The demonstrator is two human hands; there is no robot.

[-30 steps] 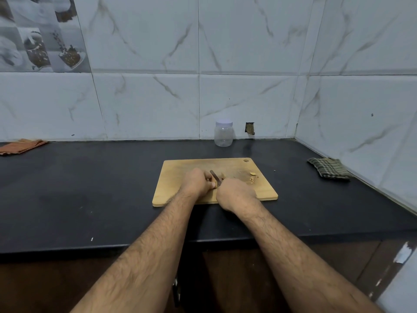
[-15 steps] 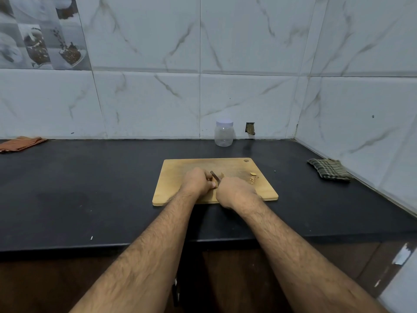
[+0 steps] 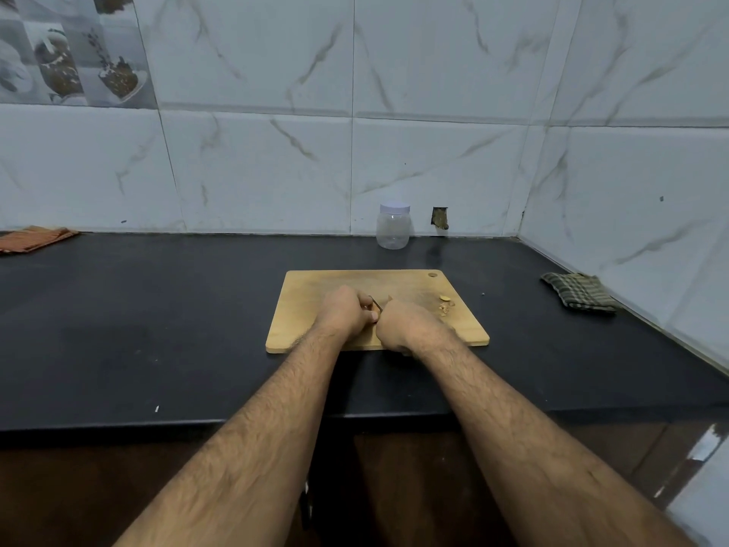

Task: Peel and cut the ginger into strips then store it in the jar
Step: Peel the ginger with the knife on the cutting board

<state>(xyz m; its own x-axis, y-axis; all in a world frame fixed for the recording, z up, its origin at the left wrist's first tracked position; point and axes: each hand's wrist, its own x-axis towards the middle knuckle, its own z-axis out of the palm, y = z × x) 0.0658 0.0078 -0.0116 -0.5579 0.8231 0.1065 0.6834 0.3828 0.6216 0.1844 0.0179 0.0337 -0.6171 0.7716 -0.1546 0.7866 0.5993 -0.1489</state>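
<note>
Both hands meet over the middle of a wooden cutting board (image 3: 311, 309) on the black counter. My left hand (image 3: 343, 311) is curled over the ginger, which is almost wholly hidden beneath it. My right hand (image 3: 402, 323) grips a knife (image 3: 376, 304); only a short dark stretch of blade shows between the two hands. A few ginger scraps (image 3: 445, 304) lie on the board's right side. The clear plastic jar (image 3: 393, 227) with a pale lid stands shut against the back wall, beyond the board.
A green checked cloth (image 3: 578, 292) lies at the right by the side wall. An orange cloth (image 3: 35, 238) sits at the far left back. The counter's front edge (image 3: 197, 424) runs under my forearms. A small hole (image 3: 440, 217) marks the wall tile.
The hands have stayed in place on the board, with only slight shifts of the knife between them. The view has tilted a little.
</note>
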